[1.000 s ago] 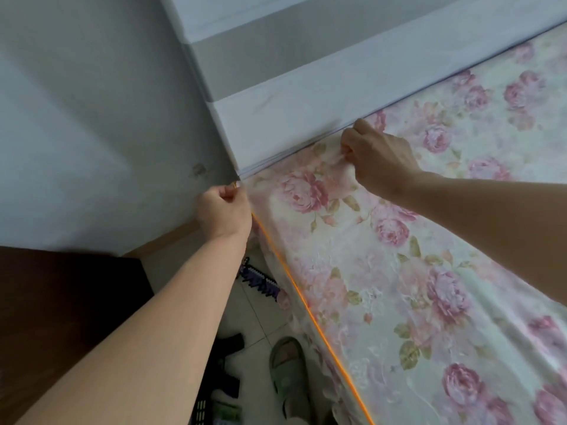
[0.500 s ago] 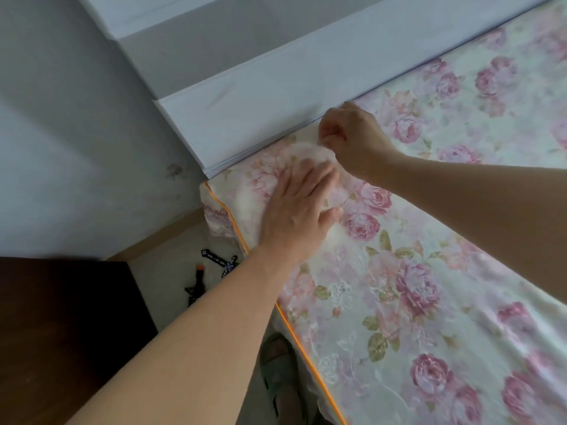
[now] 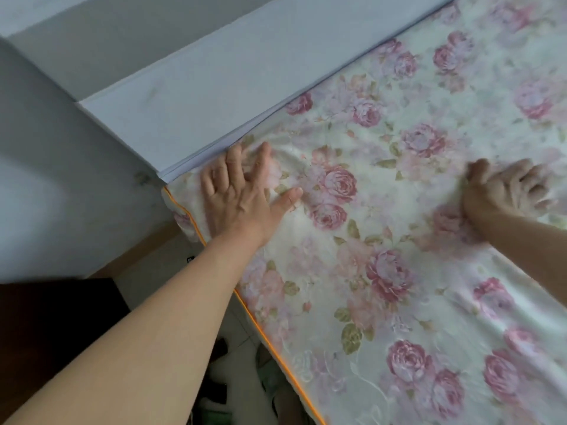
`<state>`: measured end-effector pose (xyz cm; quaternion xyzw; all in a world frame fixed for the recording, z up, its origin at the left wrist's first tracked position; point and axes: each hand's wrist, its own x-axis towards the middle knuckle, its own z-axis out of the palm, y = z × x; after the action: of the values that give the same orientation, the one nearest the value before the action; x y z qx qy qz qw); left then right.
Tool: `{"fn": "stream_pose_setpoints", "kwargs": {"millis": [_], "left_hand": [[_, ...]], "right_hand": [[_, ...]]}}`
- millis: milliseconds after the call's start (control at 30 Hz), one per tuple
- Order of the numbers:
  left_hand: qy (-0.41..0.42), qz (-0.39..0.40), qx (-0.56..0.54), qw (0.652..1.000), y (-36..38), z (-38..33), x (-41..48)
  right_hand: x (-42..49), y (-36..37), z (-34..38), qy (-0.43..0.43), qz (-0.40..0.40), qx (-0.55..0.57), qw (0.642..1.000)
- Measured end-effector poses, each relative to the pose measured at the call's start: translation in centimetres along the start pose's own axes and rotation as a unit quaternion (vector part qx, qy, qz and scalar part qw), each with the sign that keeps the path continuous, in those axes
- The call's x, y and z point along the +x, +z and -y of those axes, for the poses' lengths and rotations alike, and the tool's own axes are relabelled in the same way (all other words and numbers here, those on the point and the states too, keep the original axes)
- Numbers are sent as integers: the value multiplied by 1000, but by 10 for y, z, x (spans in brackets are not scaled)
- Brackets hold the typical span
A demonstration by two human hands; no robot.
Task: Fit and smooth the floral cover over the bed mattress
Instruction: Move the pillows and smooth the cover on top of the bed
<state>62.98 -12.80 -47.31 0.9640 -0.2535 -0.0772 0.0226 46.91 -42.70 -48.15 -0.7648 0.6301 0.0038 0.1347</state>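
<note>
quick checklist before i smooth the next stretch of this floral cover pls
1. Corner covered: ok. The floral cover reaches the corner, with orange piping along its edge.
2. Left hand anchoring: ok. It lies flat on the corner with fingers spread.
3. Fabric smooth: not ok. There are creases beside the fingertips.
4. Right hand hold: cannot tell, blurred.
5. Tuck against the headboard: cannot tell, hidden.
</note>
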Motion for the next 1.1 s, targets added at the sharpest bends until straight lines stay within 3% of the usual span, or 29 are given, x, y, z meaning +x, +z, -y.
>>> {"fn": "stream_pose_setpoints", "kwargs": {"millis": [67,167,200,267,367,433,533,667,867,1000,1100], "left_hand": [[-3,-18,6,1000,2,-3,0],[11,-99,-31,995,8,-16,-4],[47,-140,-64,987,10,-26,-7],[197,-167,-158,953,15,-57,-19],[423,-24,-192,885,22,-117,-39],[450,52,-100,886,22,-150,-35],[406,44,17,913,17,-180,-5],[351,23,45,935,18,-191,21],[288,-2,36,957,34,-193,29],[270,-16,39,962,36,-192,30],[267,-12,34,963,37,-193,30]], "right_hand": [[-2,7,20,-33,10,-1,999],[-16,21,72,-183,48,-8,982],[-21,26,89,-239,61,-9,969],[-29,35,120,-324,103,8,940],[-32,35,147,-370,178,66,909],[-26,27,148,-364,213,110,900],[-16,14,144,-373,256,134,882],[-11,-12,130,-299,333,284,848],[12,-33,-4,-254,-5,210,944],[54,-52,-139,-70,-105,88,988],[73,-57,-198,120,-70,52,989]]}}
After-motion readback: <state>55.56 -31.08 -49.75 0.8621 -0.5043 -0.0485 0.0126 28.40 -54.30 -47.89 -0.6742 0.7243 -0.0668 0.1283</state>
